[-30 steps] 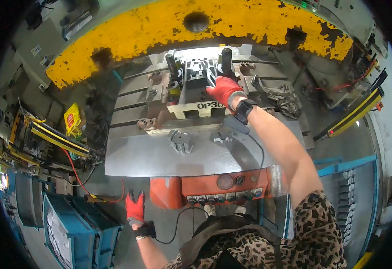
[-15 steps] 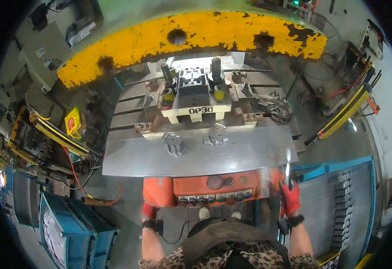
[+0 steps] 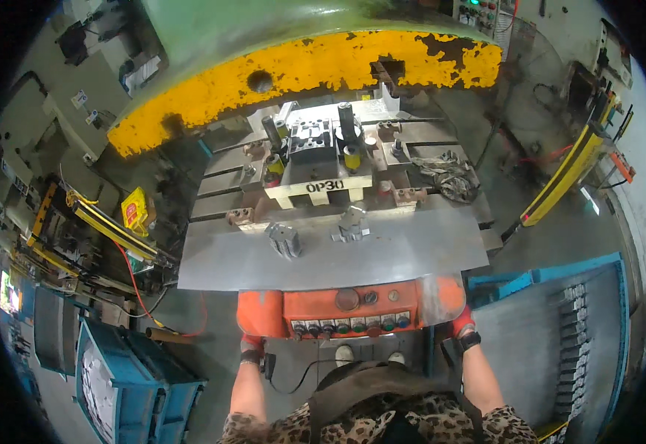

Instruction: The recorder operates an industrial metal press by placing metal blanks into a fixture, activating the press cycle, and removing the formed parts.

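An orange control box [image 3: 349,309] with a row of push buttons stands before me. My left hand [image 3: 252,343], in a red glove, is at its left end, fingers hidden behind the housing. At the opposite end, my right hand [image 3: 463,323], also red-gloved, is against its side; the fingers are mostly hidden. A dark slim object [image 3: 451,354] shows below that hand, and I cannot tell whether it is held. On the grey metal sheet [image 3: 411,251] beyond sit two groups of bent metal parts, a left stack [image 3: 284,240] and a right stack [image 3: 352,224].
A white-based die [image 3: 321,189] with two posts stands on the press bed under a yellow press ram [image 3: 308,63]. Crumpled plastic [image 3: 447,176] lies to its right. Yellow guard posts [image 3: 564,177] flank the press. Blue bins stand left [image 3: 136,383] and right [image 3: 620,325], the right one holding stacked parts.
My right hand has come down from the sheet's right corner to the box's side. The shiny slender tool seen in it before no longer shows clearly. The view has shifted slightly.
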`<act>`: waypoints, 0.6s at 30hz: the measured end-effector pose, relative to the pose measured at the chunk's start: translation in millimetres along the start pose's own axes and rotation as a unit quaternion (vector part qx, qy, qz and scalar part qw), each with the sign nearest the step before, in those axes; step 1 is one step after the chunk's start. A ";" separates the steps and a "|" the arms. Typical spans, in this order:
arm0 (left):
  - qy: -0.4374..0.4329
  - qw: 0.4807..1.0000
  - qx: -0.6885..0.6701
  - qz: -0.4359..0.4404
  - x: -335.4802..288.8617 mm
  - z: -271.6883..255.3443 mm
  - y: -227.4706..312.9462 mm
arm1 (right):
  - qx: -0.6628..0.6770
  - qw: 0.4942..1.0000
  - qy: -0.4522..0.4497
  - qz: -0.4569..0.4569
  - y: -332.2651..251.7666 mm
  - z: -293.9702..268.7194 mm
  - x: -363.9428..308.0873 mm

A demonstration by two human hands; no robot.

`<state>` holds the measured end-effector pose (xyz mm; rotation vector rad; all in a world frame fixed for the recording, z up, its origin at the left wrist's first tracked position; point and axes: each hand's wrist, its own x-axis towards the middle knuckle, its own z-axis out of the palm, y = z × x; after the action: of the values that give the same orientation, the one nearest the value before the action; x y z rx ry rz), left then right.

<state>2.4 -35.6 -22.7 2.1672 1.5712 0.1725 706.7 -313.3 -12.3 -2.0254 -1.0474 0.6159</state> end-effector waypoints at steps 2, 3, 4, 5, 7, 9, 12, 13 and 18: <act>0.023 0.989 0.138 0.043 -3.9 -6.9 0.2 | 0.013 1.000 0.005 0.025 2.0 4.9 0.9; 0.013 0.997 0.079 0.012 -4.1 -10.3 1.0 | 0.015 1.000 0.003 0.024 3.0 7.9 0.7; 0.007 1.000 -0.009 -0.027 1.2 -12.3 4.5 | 0.106 0.992 0.018 0.069 12.1 10.8 -1.1; 0.003 0.993 -0.094 -0.067 4.1 -9.5 5.2 | 0.148 0.984 0.023 0.092 15.0 9.5 0.1; -0.002 0.976 -0.183 -0.113 11.4 -6.2 8.3 | 0.137 0.987 0.025 0.080 20.3 6.9 5.5; -0.002 0.962 -0.234 -0.142 16.8 -5.8 10.9 | 0.085 0.995 0.021 0.048 24.9 3.7 8.1; 0.003 0.943 -0.290 -0.162 24.7 -2.6 15.5 | 0.002 1.000 0.015 0.008 22.3 -2.8 10.7; 0.008 0.937 -0.303 -0.176 19.1 -4.7 11.6 | 0.024 0.999 0.012 0.029 8.2 2.4 9.4; 0.033 0.894 -0.391 -0.218 9.4 -3.6 7.6 | 0.186 0.982 0.002 0.044 -13.4 3.1 0.8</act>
<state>11.0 -27.8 -17.7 1.1767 1.6027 0.6153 698.7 -306.3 -3.5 -1.7489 -0.7758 0.7904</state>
